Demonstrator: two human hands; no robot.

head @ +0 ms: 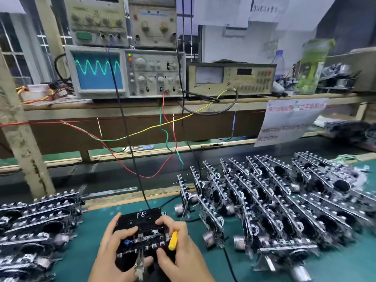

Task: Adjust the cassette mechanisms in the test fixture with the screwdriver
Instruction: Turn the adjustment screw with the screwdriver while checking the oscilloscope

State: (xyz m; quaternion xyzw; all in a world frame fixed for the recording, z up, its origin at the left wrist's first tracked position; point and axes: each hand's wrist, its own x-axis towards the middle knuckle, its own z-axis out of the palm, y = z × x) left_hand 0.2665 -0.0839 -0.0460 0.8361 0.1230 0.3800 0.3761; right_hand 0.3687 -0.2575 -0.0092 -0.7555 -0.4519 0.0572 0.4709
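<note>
A black cassette mechanism (142,222) marked "FE" sits in the test fixture on the green bench mat, low in the middle of the head view. My left hand (114,247) grips its left side, fingers curled over the top and thumb under the front edge. My right hand (179,241) grips the right side and holds a yellow-handled screwdriver (173,240) against its palm; the tip is hidden. A black cable (130,143) runs from the fixture up to the oscilloscope (126,72), which shows a green sine wave.
Rows of several cassette mechanisms (274,200) stand on edge to the right, and another pile (34,222) lies at the left. Red, green and yellow wires (162,129) hang from the instrument shelf. A wooden post (22,139) stands at the left.
</note>
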